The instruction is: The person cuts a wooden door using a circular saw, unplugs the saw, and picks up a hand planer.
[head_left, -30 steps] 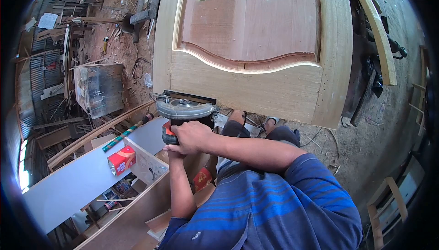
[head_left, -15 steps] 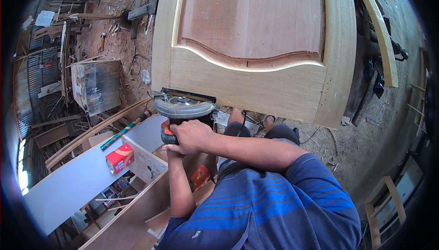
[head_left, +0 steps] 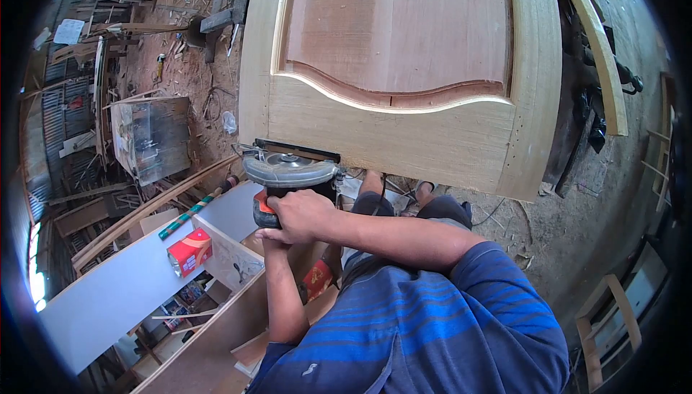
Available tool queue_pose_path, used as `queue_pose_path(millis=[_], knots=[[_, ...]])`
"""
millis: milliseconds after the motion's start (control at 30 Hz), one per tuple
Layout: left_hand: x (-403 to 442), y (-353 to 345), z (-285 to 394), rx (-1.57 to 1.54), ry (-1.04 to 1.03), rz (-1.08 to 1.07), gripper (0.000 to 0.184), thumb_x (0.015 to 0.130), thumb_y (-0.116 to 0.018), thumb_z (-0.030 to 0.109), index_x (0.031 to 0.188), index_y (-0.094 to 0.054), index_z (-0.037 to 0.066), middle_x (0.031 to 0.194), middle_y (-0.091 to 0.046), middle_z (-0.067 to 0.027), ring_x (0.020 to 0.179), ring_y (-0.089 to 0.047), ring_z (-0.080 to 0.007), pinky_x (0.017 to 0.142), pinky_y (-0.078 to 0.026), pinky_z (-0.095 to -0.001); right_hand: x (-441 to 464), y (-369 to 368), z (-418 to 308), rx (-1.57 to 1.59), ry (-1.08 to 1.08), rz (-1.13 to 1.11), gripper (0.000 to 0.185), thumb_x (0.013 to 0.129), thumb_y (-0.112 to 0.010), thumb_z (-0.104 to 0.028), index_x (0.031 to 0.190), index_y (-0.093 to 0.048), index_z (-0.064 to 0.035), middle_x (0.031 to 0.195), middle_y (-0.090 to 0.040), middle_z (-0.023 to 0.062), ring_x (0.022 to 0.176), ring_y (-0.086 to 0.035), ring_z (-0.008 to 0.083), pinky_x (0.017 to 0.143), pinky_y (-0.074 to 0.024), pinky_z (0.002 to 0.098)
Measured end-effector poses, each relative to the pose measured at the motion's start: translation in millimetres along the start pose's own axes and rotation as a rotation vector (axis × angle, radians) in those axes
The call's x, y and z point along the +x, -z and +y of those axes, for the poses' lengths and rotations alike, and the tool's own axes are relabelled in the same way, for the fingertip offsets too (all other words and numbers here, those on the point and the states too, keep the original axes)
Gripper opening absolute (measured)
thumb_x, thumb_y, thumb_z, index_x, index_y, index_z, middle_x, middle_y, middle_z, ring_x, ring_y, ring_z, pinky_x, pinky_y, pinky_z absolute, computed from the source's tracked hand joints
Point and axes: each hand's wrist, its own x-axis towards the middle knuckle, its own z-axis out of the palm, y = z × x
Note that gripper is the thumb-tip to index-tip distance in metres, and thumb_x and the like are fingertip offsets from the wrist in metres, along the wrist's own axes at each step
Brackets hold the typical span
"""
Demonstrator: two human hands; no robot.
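Sitting below, perhaps for steadiness, the left hand (head_left: pixel 273 242) hides its grip; the right hand (head_left: pixel 306 215) curls around the red-and-black handle (head_left: pixel 263 210) of a grey-and-black circular saw (head_left: pixel 288 172), presumably for control, its base (head_left: pixel 299 150) at the near left edge of a pale wooden panelled door (head_left: pixel 389 131)

Woodworking shop; power saw (head_left: pixel 292 172), panelled door (head_left: pixel 389 131), loose timber (head_left: pixel 609 84)
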Motion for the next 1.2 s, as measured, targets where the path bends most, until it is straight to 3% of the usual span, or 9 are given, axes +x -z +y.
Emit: queue_pose_path(millis=[467, 567, 1200], knots=[[4.3, 5.5, 0.1, -0.004, 0.012, 0.002, 0.056, 0.1, -0.067, 0.024, 0.15, -0.049, 0.006, 0.142, -0.061, -0.0095, 0.128, -0.061, -0.0216, 0.111, -0.048, -0.0405, 5.9, 1.8, -3.4, 0.017, -0.015, -0.022, 0.08, 0.095, -0.064, -0.072, 0.119, -0.068, 0.0042, 0.097, -0.077, 0.0267, 0.096, -0.076, 0.0446, 0.089, -0.0598, 0.0532], [5.7, 7.8, -0.1, -0.011, 0.014, 0.0, 0.055, 0.1, -0.067, 0.024, 0.149, -0.049, 0.006, 0.142, -0.061, -0.0094, 0.128, -0.061, -0.0217, 0.11, -0.049, -0.0405, 13.1, -12.5, 4.5, 0.007, 0.021, 0.04, 0.083, 0.094, -0.059, -0.081, 0.115, -0.068, -0.0004, 0.09, -0.075, 0.0264, 0.089, -0.075, 0.0474, 0.083, -0.0604, 0.0556], [14.1, 18.0, 4.4, -0.031, 0.004, -0.003, 0.052, 0.102, -0.064, 0.026, 0.148, -0.05, 0.006, 0.14, -0.062, -0.0091, 0.126, -0.063, -0.0217, 0.108, -0.05, -0.0406, 27.8, -13.7, -1.3, -0.005, -0.004, 0.0, 0.082, 0.094, -0.06, -0.079, 0.115, -0.068, -0.0003, 0.092, -0.076, 0.0266, 0.093, -0.075, 0.0465, 0.087, -0.0605, 0.0553]])
